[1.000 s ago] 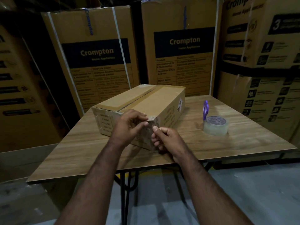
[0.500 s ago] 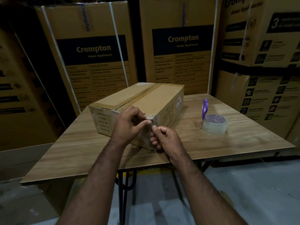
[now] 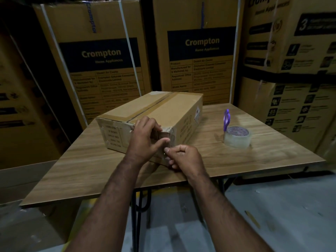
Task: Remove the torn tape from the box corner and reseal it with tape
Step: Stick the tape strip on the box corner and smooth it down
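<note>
Near corner of the box largely covered by the left hand and right hand; torn tape visible only as a ragged scrap at the top of that corner, rest hidden. Right fingers curled at the corner edge, whatever they pinch too small to tell. Scissors partly hidden behind the tape roll, blades unseen. Small print on the box end blurred, unreadable. Stacked cartons behind the table's far edge cut off at top and sides.
</note>
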`<state>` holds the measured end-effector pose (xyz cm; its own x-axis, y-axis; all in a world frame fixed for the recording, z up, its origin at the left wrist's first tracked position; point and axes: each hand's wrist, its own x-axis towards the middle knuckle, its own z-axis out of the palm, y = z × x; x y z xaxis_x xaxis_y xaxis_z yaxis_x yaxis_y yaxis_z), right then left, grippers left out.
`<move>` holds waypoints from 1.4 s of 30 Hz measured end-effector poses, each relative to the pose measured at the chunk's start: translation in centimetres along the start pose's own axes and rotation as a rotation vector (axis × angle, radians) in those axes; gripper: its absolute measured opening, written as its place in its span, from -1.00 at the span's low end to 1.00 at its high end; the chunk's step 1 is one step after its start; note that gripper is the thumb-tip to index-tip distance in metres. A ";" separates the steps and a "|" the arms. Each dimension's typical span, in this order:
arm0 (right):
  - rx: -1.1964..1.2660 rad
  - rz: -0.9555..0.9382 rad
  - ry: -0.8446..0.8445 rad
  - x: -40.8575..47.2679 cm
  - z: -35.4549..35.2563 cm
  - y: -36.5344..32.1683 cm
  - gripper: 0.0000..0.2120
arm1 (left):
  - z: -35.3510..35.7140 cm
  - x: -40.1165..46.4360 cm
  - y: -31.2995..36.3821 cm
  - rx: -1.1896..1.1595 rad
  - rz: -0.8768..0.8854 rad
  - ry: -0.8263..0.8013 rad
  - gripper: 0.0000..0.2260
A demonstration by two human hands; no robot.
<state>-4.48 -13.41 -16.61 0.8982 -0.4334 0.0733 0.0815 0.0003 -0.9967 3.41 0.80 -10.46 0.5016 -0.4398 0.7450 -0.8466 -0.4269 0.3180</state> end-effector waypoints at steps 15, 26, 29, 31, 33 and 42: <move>-0.233 0.015 0.177 -1.3 0.3 -1.2 -0.67 | -0.6 0.0 0.0 -0.016 -0.001 -0.057 -0.62; -0.636 -0.103 0.225 -1.0 0.0 -0.5 -0.62 | -0.5 -0.1 0.2 0.005 -0.020 -0.060 -0.61; -0.654 -0.109 0.221 -0.9 0.1 -0.6 -0.62 | -0.5 -0.1 0.4 0.012 -0.026 -0.058 -0.62; -0.673 -0.103 0.203 -0.9 0.0 -0.8 -0.63 | -0.5 0.0 0.4 0.011 -0.023 -0.063 -0.62; -0.672 -0.098 0.159 -1.2 -0.2 -0.9 -0.65 | -0.7 0.0 0.4 0.000 -0.021 -0.072 -0.63; -0.515 -0.035 0.004 -1.6 -0.9 -0.8 -0.66 | -1.2 0.1 -0.2 -0.055 -0.035 -0.122 -0.80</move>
<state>-6.36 -13.52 -15.91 0.8969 -0.4291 0.1076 -0.1130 -0.4573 -0.8821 3.40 1.81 -9.71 0.5464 -0.5192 0.6571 -0.8348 -0.4010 0.3773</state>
